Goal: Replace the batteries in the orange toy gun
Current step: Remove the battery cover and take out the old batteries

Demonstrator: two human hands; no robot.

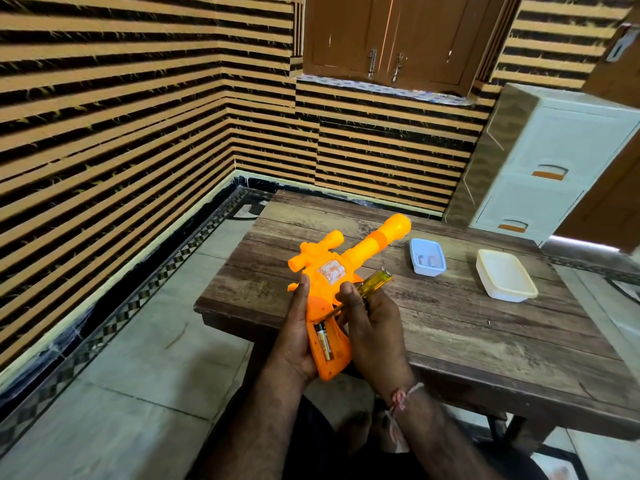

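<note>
The orange toy gun [332, 282] is held above the near left corner of the wooden table [450, 323], barrel pointing up and away. My left hand [298, 334] is wrapped around its grip from the left. The battery bay in the grip is uncovered and a battery [324, 344] lies inside it. My right hand [372, 323] holds a screwdriver with a clear yellow handle [375, 282]; its shaft angles down towards the top of the battery bay.
A small blue tray [427, 268] holding small pale items stands on the table beyond the gun. A white plastic box [502, 291] sits to its right. A white drawer unit [554, 161] stands behind the table. Tiled floor lies to the left.
</note>
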